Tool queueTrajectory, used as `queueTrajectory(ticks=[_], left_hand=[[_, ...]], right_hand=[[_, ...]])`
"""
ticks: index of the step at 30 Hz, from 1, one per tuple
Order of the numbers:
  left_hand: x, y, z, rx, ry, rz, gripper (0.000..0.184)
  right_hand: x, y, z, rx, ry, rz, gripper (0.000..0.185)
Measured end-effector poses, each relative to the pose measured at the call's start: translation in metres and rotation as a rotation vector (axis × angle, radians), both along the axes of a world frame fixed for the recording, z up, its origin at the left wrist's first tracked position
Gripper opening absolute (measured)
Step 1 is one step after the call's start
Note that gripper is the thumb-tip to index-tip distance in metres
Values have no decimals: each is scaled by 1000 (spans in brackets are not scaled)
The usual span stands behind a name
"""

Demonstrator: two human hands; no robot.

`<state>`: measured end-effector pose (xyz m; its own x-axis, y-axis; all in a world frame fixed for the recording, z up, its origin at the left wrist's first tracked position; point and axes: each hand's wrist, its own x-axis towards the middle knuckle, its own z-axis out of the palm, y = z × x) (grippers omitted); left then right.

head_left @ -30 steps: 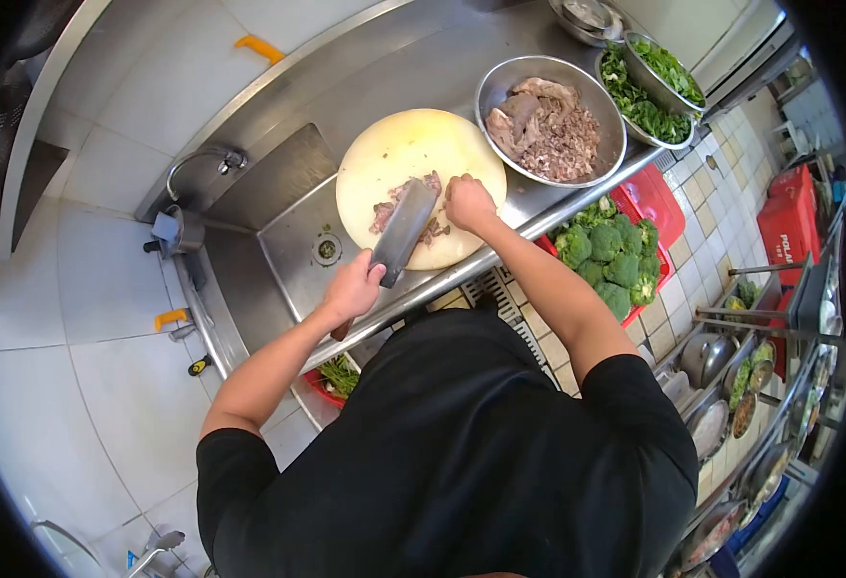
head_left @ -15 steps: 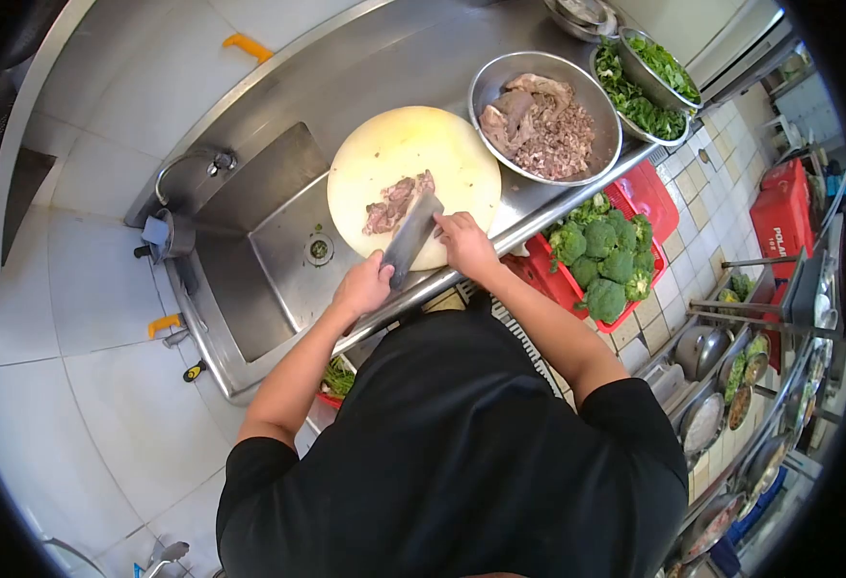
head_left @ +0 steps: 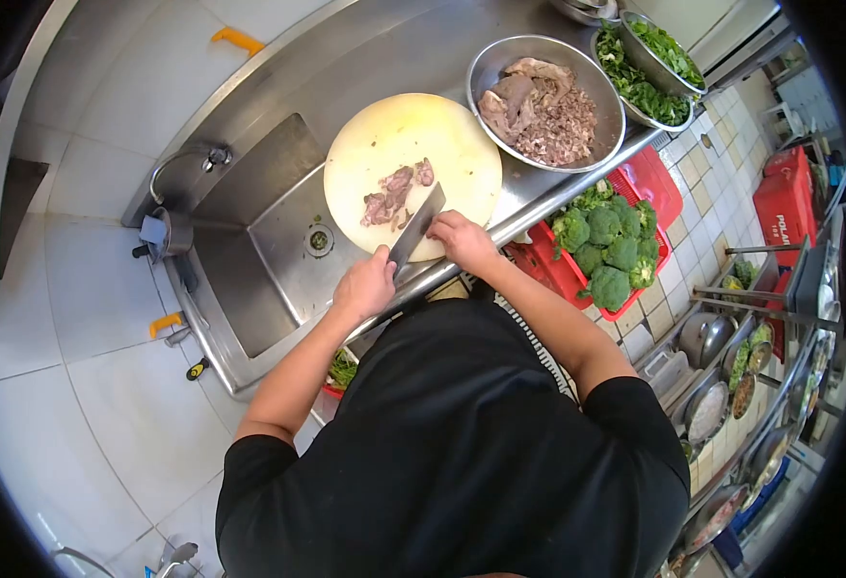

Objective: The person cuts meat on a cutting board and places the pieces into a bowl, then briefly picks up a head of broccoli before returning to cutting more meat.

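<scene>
Black short-sleeved shirt [head_left: 452, 424] nearest, the left hand [head_left: 365, 286] grips the near end of a grey steel cleaver [head_left: 413, 231], the right hand [head_left: 463, 241] curls beside it, whether pinching anything I cannot tell, and brownish-pink meat pieces [head_left: 399, 183] lie beyond on a round cream board [head_left: 413, 125], left of a round steel bowl [head_left: 587, 72].

Bright, even light across the frame! The chopping board [head_left: 413, 125] glows pale at upper centre, glare whitens the steel counter [head_left: 519, 196] beside it, wall tiles [head_left: 28, 299] bow at left, and black swallows every corner.
</scene>
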<state>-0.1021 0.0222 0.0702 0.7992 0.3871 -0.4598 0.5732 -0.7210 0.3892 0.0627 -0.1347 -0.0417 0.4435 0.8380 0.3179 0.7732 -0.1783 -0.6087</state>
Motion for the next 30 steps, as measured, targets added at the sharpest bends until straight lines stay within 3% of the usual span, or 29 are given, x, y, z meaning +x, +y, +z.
queueTrajectory(ticks=[2,8,11,14,23,30], left_hand=[[2,-1,6,20,23,-15,25],[-2,8,18,47,21,-115,24],[-1,3,49,103,118,-150,23],[-8,-8,4,78,41,-49,23],[-8,-6,14,14,111,-58,25],[19,10,11,-55,8,-5,24]], right_hand=[[3,-3,8,25,-136,-78,13],[0,-4,5,-104,-190,-126,14],[-1,-5,5,-125,-244,-146,17],[2,-4,-2,-115,-242,-145,20],[7,-8,2,-115,-204,-114,19],[15,-7,13,-95,-151,-65,13]])
